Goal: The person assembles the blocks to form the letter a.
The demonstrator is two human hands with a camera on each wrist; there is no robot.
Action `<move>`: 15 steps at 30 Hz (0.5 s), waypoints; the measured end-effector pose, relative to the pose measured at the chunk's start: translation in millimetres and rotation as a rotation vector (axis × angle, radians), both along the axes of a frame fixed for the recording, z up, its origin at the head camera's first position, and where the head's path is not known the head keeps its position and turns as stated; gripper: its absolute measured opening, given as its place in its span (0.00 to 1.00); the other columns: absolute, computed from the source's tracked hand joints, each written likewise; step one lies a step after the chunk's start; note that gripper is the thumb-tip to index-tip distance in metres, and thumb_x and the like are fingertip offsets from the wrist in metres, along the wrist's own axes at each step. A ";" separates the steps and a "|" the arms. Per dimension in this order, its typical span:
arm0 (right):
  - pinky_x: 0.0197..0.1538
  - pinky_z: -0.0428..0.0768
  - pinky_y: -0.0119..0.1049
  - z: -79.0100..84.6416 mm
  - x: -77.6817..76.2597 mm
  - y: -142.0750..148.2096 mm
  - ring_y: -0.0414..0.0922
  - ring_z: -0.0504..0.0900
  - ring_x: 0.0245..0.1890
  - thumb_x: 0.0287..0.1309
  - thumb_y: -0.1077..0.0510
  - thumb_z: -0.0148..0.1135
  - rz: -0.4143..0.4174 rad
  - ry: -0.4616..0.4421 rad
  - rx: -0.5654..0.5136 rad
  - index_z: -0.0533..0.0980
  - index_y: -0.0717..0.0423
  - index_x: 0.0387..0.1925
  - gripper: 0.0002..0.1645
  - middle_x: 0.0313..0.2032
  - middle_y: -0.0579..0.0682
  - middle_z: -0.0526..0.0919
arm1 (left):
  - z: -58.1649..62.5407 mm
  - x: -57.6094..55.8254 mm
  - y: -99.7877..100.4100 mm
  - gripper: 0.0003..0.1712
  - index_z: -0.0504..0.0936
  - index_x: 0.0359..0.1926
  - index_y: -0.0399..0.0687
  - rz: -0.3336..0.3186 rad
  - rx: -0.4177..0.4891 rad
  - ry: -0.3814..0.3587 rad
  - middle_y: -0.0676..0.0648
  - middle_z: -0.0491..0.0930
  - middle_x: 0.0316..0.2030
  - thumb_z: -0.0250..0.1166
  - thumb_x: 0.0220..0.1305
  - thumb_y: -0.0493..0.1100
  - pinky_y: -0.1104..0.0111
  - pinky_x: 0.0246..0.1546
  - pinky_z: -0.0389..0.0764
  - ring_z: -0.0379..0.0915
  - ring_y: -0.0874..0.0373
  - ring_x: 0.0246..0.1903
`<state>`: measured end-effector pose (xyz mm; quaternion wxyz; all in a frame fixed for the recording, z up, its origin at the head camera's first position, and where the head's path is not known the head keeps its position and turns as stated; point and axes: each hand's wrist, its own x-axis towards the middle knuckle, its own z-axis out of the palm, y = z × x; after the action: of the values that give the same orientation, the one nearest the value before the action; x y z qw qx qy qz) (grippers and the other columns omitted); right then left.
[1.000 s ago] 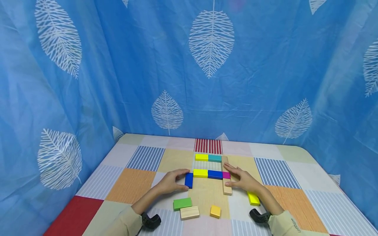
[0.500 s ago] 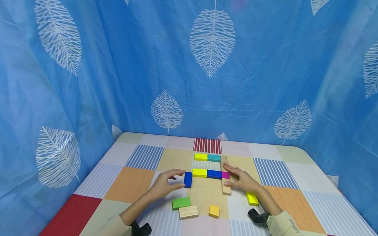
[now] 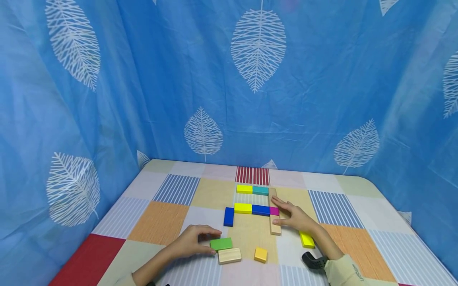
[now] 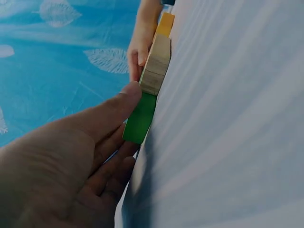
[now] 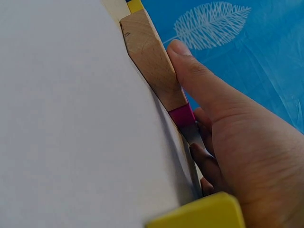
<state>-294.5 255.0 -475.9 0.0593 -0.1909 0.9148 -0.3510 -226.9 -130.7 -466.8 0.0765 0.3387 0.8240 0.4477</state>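
My left hand is at the left end of a green block, thumb and fingers spread around that end. In the left wrist view the thumb tip lies at the block's upper edge. A plain wooden block lies against the green one. My right hand rests with extended fingers on a column of plain wooden blocks, with a magenta block between them. From that column a blue block and a yellow block run left. Another blue block stands at their left end, turned lengthwise.
Farther back, a yellow block and a teal block form a row reaching the wooden column. An orange block lies near the front. Under my right forearm is a yellow block. A blue leaf-print curtain surrounds the patchwork-covered table.
My left hand has let go of the left blue block and moved toward the front, to the green block. The right hand has stayed on the wooden column.
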 end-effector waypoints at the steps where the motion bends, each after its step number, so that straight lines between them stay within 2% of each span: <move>1: 0.62 0.42 0.65 0.1 0.1 -0.1 0.63 0.45 0.67 0.46 0.37 0.66 0.001 0.000 0.000 0.59 0.43 0.68 0.48 0.69 0.47 0.53 | -0.8 0.0 -0.4 0.29 0.80 0.50 0.46 -0.003 -0.006 -0.008 0.56 0.80 0.45 0.71 0.47 0.53 0.71 0.46 0.75 0.74 0.65 0.46; 9: 0.61 0.43 0.66 1.1 -0.2 0.9 0.64 0.45 0.67 0.46 0.38 0.66 0.012 0.007 -0.005 0.59 0.44 0.68 0.49 0.69 0.47 0.53 | -2.2 -4.2 2.7 0.19 0.82 0.47 0.47 0.008 0.016 -0.025 0.56 0.81 0.42 0.69 0.53 0.46 0.71 0.39 0.77 0.75 0.65 0.40; 15: 0.62 0.42 0.64 0.6 -0.5 2.2 0.63 0.45 0.67 0.47 0.39 0.66 0.026 0.012 -0.024 0.59 0.46 0.68 0.48 0.69 0.48 0.54 | -0.8 -8.2 7.4 0.15 0.83 0.46 0.45 0.031 0.018 0.038 0.56 0.82 0.38 0.66 0.57 0.43 0.71 0.37 0.77 0.76 0.66 0.37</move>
<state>-295.0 257.1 -475.3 0.0559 -0.2057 0.9083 -0.3599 -235.0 -123.3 -467.5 0.0506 0.3349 0.8264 0.4499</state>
